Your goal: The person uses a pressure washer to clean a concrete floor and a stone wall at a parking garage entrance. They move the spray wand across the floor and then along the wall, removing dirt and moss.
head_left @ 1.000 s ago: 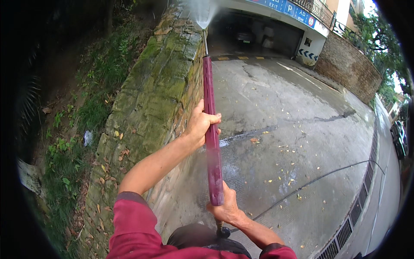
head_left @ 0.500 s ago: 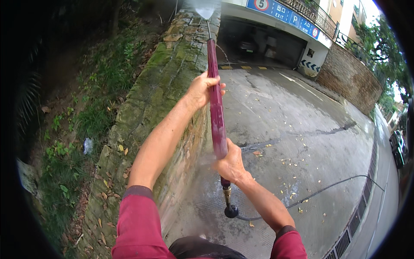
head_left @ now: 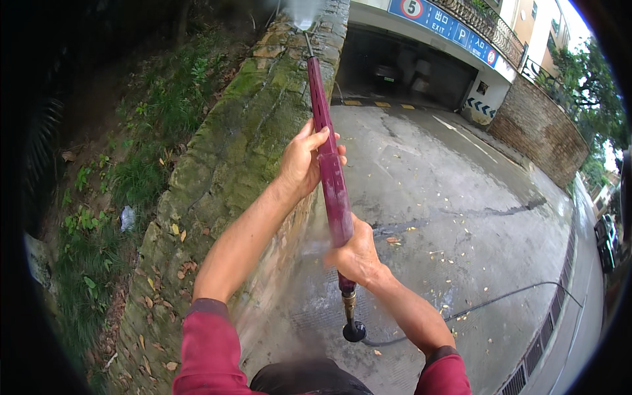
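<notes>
Both my hands are closed on a long dark-red pressure washer gun point(head_left: 335, 187). My left hand point(head_left: 304, 158) wraps its front part, with the thumb along the top. My right hand point(head_left: 359, 253) grips the rear end; its trigger, if any, is hidden. From the thin metal tip a white spray of water point(head_left: 305, 14) fans out at the top of the view, onto the far part of a mossy stone wall top point(head_left: 224, 151). Below the gun's rear a brass fitting point(head_left: 349, 304) joins a black round piece point(head_left: 354, 331) and a black hose point(head_left: 474, 307).
On the left is a slope with grass point(head_left: 141, 178) and a pale crumpled scrap point(head_left: 128, 218). Dry leaves point(head_left: 187, 268) lie on the near wall top. To the right runs wet concrete pavement point(head_left: 421, 178) with a drain grate point(head_left: 534, 352). A garage entrance point(head_left: 401, 66) and brick wall point(head_left: 541, 128) stand beyond.
The gun's tip has swung slightly left, and the spray with it. My left hand sits a little lower in view. Both hands keep their hold.
</notes>
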